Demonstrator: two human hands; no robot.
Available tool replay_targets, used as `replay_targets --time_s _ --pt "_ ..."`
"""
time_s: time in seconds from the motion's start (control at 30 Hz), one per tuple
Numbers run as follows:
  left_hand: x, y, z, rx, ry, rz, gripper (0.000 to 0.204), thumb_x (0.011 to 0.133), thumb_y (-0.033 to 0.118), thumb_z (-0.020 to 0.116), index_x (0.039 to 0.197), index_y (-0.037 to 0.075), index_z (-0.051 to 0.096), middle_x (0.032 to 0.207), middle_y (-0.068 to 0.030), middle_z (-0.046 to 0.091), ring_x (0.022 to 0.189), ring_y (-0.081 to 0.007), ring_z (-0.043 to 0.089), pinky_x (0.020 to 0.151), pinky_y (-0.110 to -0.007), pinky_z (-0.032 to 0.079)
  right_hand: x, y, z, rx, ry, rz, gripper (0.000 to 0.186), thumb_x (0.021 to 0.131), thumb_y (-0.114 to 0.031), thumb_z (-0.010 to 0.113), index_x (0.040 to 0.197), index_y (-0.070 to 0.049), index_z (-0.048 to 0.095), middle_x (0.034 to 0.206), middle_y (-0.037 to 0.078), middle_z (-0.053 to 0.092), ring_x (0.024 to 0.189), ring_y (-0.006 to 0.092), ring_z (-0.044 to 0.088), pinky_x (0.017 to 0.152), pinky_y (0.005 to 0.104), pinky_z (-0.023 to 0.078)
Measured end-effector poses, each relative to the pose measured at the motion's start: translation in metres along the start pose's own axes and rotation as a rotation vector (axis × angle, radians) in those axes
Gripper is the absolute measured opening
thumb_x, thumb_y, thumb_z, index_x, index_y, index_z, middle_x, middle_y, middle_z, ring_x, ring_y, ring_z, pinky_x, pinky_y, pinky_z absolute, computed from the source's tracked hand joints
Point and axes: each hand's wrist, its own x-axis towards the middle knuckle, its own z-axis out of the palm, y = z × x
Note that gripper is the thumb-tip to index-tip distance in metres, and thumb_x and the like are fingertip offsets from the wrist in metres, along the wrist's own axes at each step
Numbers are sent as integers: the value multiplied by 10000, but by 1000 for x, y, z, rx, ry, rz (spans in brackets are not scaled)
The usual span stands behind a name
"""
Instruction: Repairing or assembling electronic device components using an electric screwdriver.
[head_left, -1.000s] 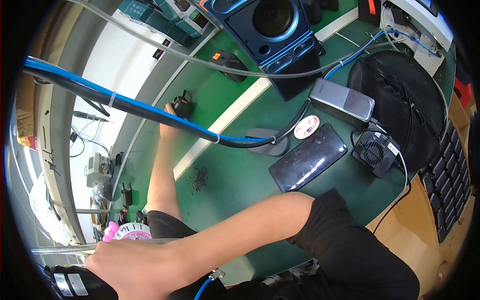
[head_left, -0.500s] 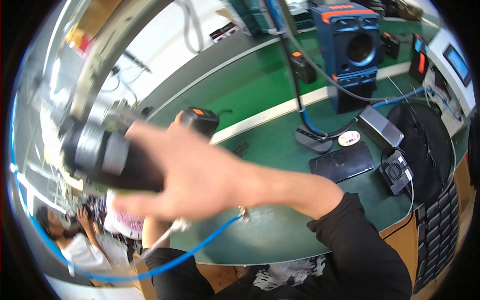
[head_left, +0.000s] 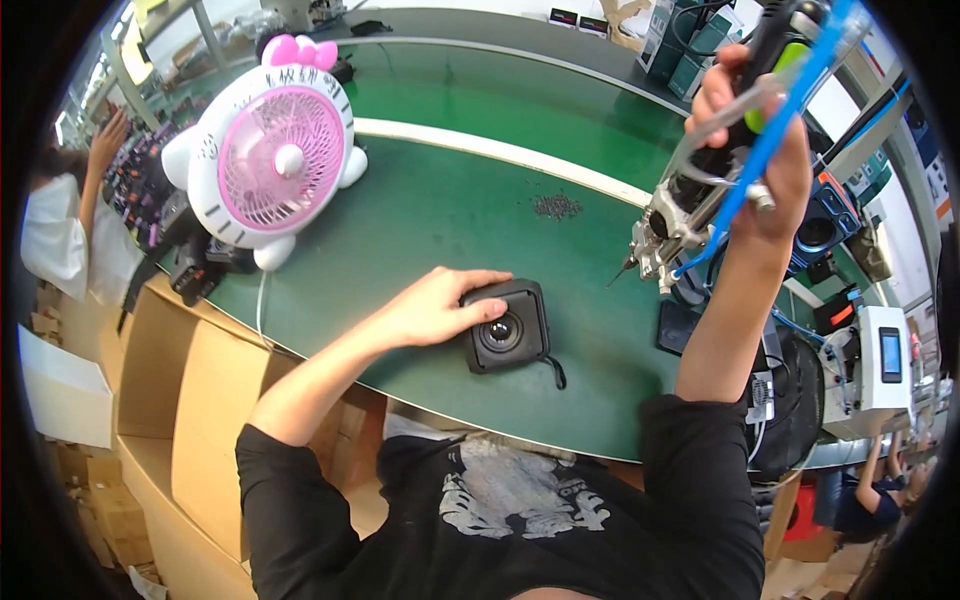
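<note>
A square black device [head_left: 518,344] with a round centre and a short strap lies on the green bench [head_left: 450,220]. My left hand [head_left: 455,300] grips it from the left, thumb over its face. At upper right my right hand [head_left: 760,150] is wrapped around a black electric screwdriver [head_left: 755,50] with metal fittings [head_left: 655,240], a blue hose and a clear tube. Its thin tip [head_left: 622,272] is above the bench, pointing down and left, apart from the device. A small pile of dark screws [head_left: 555,206] lies beyond the device.
A pink-and-white fan [head_left: 230,190] stands back left. A white machine with a screen [head_left: 865,360], a black phone [head_left: 676,326] and a blue-black speaker [head_left: 830,210] are at right. A cardboard box [head_left: 200,420] is below left. Other people [head_left: 55,235] [head_left: 862,500] work at both sides.
The view has swung around. My left hand has brought the black device toward the bench's front. My right hand, with the screwdriver, has moved from the left to the upper right.
</note>
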Motion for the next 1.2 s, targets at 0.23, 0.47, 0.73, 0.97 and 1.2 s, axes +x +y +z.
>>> replay_targets --time_s 0.23,0.47,0.73,0.97,1.2 --pt "13 -8 14 177 98 46 369 900 284 634 1150 17 674 951 -203 710 876 -330 699 812 -400 541 18 -28 18 126 -219 78 635 861 -515 698 1127 0 439 817 36 473 645 108 485 638 271 420" --pt "-2 3 30 605 365 357 597 841 392 692 1222 -57 590 1124 -204 654 1102 -333 606 981 -414 459 20 -4 63 259 -257 -45 682 774 -552 770 1064 -34 435 810 24 487 645 113 511 651 274 425" --pt "-10 7 45 595 191 218 958 621 405 858 1317 -95 429 1222 -217 548 1163 -372 532 1048 -426 406 21 10 64 281 -287 53 628 797 -512 751 1082 -34 458 826 33 526 677 128 563 680 286 446" --pt "-6 8 51 636 220 220 917 572 345 872 1261 -101 462 1094 -175 553 1049 -319 546 987 -389 424 8 21 47 230 -300 206 528 828 -463 730 1029 -52 465 797 20 520 649 116 533 648 287 415" --pt "0 1 59 688 289 299 906 593 407 840 1238 -120 483 1062 -167 553 1040 -301 538 961 -372 432 4 30 49 130 -213 131 495 903 -474 625 1049 -23 484 793 35 492 633 139 490 646 308 407"
